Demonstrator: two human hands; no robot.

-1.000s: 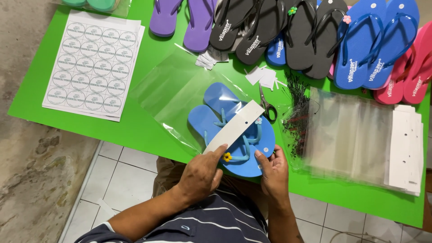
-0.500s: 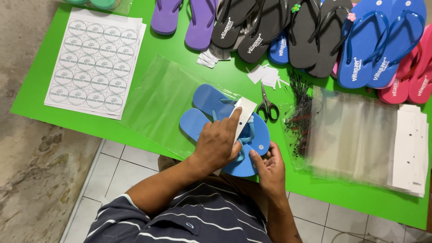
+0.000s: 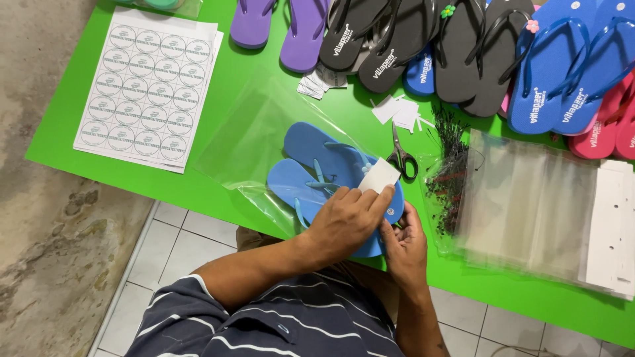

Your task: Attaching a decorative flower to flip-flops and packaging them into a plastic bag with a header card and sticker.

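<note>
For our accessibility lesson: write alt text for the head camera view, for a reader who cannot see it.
A person's left hand presses a white card onto a pair of light blue flip-flops in a clear bag on a green table, the right hand beside it. Scissors, a sticker sheet and more flip-flops lie around.

A small packing workshop for sandals. Beyond the fingers, rows of flip-flops [image 3: 410, 39] cover a green table [image 3: 59, 132]; a sheet of round stickers [image 3: 149, 89] lies to their left, clear bags [image 3: 529, 205] and scissors [image 3: 400, 155] to their right.
</note>
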